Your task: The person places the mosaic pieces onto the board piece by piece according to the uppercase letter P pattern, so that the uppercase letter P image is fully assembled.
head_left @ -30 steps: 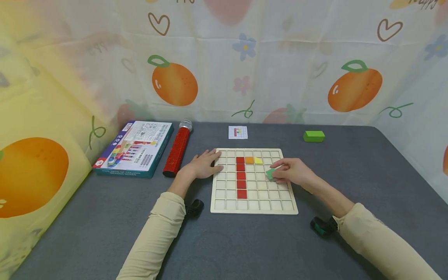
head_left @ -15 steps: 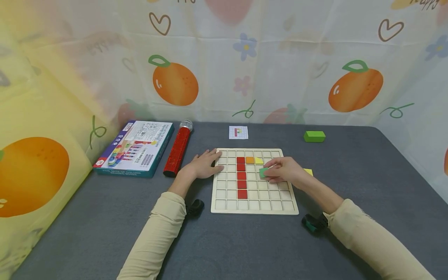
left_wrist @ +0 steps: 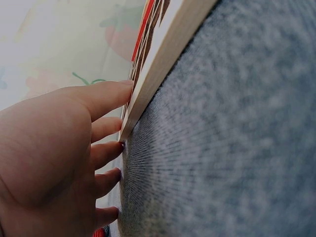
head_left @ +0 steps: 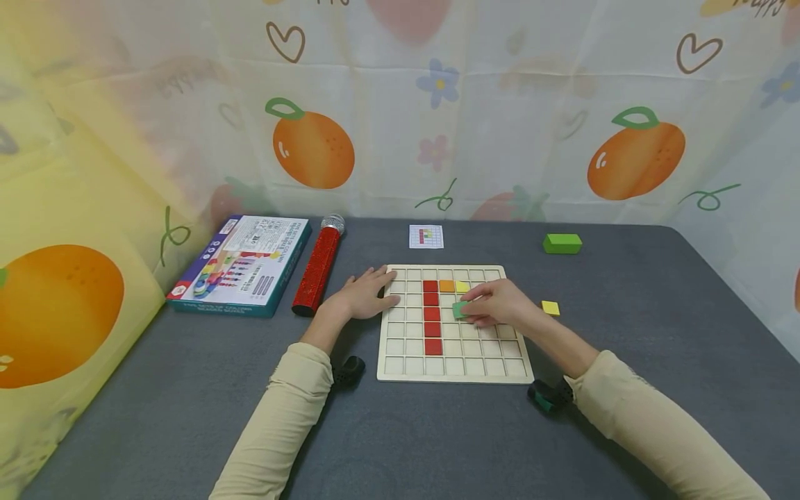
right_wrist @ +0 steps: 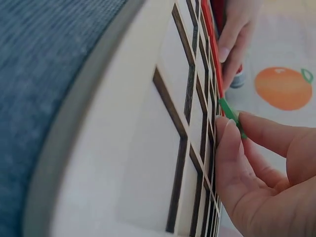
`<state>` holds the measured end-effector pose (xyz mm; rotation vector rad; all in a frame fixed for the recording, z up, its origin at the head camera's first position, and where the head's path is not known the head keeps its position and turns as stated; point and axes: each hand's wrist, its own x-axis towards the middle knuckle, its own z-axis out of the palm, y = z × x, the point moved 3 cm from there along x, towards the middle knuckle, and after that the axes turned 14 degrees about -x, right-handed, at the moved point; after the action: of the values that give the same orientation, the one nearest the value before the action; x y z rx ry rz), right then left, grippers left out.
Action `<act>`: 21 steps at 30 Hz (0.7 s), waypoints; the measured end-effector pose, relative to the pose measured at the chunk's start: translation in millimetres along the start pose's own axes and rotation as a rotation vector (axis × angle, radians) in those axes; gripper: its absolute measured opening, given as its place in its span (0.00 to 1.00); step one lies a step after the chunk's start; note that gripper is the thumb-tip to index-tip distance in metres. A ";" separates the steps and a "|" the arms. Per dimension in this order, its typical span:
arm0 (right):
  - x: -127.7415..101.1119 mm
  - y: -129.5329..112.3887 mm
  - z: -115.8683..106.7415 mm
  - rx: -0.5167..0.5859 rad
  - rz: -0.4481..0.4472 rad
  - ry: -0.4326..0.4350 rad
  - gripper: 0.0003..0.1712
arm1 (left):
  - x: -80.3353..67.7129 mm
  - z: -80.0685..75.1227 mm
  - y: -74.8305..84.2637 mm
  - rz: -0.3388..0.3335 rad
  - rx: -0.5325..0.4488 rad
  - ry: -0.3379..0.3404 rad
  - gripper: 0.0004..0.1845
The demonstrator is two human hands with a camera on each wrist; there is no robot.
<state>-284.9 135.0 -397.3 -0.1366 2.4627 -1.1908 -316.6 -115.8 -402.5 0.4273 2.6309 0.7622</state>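
Note:
A cream gridded board [head_left: 481, 365] lies flat on the table. One of its columns carries several red tiles [head_left: 432, 314]; beside the top one sit an orange tile [head_left: 446, 286] and a yellow tile [head_left: 462, 286]. Between thumb and fingertips, my right hand [head_left: 502, 305] pinches a green tile [head_left: 459, 310], tilted in the right wrist view, at the board's second filled row. My left hand [head_left: 361, 296] rests at the board's upper left edge, fingers spread and thumb touching the rim, as the left wrist view shows.
Another yellow tile [head_left: 550, 308] lies right of the board, with a green block [head_left: 562, 244] farther back. A small pattern card [head_left: 426, 237] is behind the board. To the left are a red microphone [head_left: 317, 267] and a flat game box [head_left: 244, 264].
My right hand has moved left across the board with the green tile, uncovering the loose yellow tile on the table. The left hand has stayed in place.

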 end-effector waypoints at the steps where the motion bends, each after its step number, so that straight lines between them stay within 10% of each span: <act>1: 0.6 -0.3 0.4 -0.001 0.002 0.002 0.18 | -0.2 0.0 0.3 -0.001 -0.001 0.001 0.36; 21: 6.4 -6.4 12.7 -0.088 -0.018 0.056 0.14 | -0.1 1.1 -0.7 -0.005 -0.008 0.006 0.37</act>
<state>-286.2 120.1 -401.4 -0.1518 2.5693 -1.1080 -316.1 -115.9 -403.7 0.4160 2.6327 0.7733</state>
